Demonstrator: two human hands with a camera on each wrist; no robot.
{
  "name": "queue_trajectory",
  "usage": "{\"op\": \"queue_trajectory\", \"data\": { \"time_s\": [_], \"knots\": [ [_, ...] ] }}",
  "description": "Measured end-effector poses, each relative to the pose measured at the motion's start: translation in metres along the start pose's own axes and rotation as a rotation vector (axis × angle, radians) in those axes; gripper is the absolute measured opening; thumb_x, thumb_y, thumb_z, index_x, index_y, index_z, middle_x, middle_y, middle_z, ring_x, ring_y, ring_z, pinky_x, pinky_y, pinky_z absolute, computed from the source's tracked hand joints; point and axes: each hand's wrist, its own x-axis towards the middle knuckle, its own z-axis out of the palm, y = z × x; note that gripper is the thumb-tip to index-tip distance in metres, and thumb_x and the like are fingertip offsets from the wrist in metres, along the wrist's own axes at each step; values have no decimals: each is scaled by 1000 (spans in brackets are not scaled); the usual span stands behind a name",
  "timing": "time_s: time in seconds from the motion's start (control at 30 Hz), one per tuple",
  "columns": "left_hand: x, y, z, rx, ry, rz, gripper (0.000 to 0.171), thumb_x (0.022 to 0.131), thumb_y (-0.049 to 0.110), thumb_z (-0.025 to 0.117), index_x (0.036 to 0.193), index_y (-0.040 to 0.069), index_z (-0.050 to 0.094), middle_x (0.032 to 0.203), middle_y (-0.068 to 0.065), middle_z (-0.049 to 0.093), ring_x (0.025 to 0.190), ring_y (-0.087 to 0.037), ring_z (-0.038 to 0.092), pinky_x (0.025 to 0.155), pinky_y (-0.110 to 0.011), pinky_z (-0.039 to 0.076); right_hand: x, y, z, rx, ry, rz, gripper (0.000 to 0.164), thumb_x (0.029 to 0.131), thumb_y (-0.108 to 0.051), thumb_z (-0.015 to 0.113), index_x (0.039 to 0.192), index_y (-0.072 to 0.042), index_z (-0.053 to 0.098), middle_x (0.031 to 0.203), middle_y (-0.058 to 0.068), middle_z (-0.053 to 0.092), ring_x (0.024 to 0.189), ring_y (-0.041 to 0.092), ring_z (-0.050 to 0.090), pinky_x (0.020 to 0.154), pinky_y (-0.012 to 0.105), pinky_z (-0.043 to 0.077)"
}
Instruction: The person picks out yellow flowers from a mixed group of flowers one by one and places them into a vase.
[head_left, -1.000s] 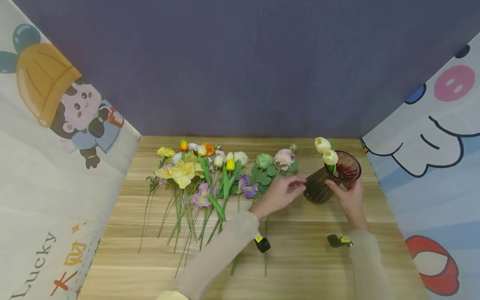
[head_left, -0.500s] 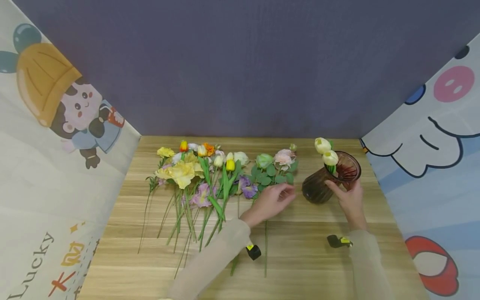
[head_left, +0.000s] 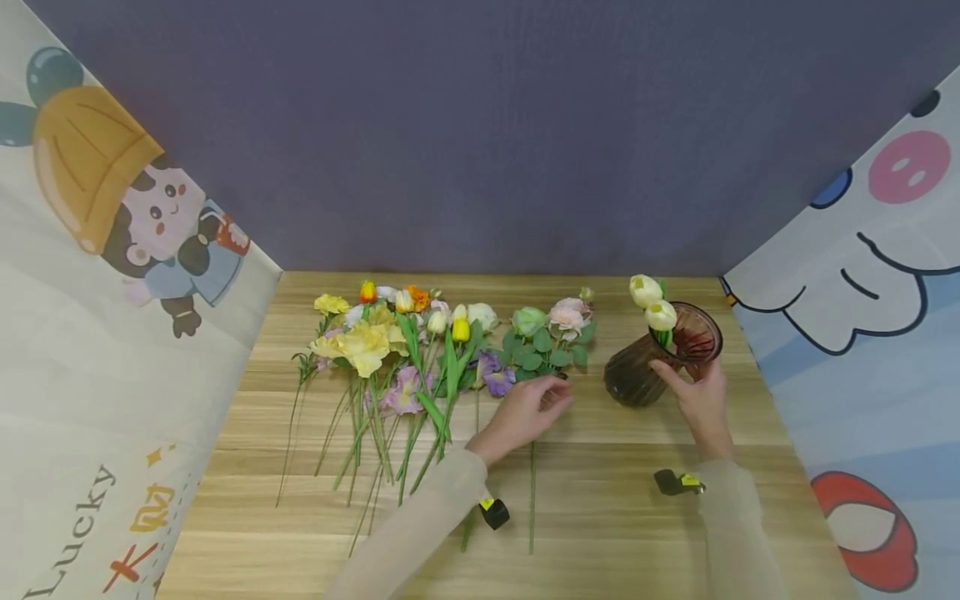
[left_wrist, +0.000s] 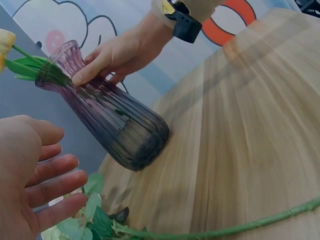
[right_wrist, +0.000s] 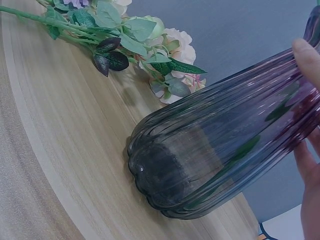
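Head view looks down; wrist views (close, tilted) share the vase (head_left: 634,373).

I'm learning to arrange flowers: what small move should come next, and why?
Probably lower the left hand and pinch the stem lying near it. That hand holds nothing, while the right hand grips the vase, which seems to have room beside the two tulips.

One vase (head_left: 633,375) — two tulips (head_left: 661,315) in it
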Motion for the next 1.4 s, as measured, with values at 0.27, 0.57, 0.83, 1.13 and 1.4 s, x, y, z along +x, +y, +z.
{"op": "queue_trajectory", "data": {
  "time_s": [0.27, 0.57, 0.83, 1.13, 1.4],
  "knots": [
    [-17, -19, -5, -46, 30, -55, 30, 105, 26, 63, 128, 7, 69, 112, -2, 75, 98, -11, 69, 86, -20, 57, 0, -2, 1, -1, 4, 4, 70, 87, 6, 79, 147, -12, 47, 124, -6, 59, 108, 7, 58, 87, 11, 49],
    [-37, -45, -13, -107, 77, -150, 28, 103, 17, 66, 126, 2, 69, 113, -6, 74, 102, -18, 70, 91, -29, 59, -1, -2, 1, 1, 3, 10, 72, 87, 6, 79, 148, -13, 47, 127, -7, 59, 113, 11, 58, 89, 11, 48],
    [-51, -65, -23, -109, 199, -126, 25, 101, 13, 67, 122, -1, 69, 114, -13, 73, 102, -24, 71, 89, -35, 60, 0, -1, -1, -15, 8, 45, 71, 87, 3, 80, 148, -14, 47, 126, -6, 59, 117, 14, 58, 91, 10, 48],
    [-60, -80, -36, -119, 397, -152, 16, 100, 8, 68, 112, -1, 72, 102, -11, 72, 89, -26, 71, 80, -33, 62, 0, 0, -1, -39, 10, 30, 70, 87, 0, 81, 148, -13, 48, 125, -8, 59, 115, 8, 59, 92, 9, 48],
    [-67, -89, -46, -113, 458, -277, 16, 101, 11, 68, 114, 3, 72, 103, -7, 68, 90, -22, 67, 80, -35, 60, 0, -1, -1, -38, 8, 21, 69, 87, 0, 81, 147, -13, 48, 124, -9, 59, 116, 11, 59, 93, 9, 48]
  ]
}}
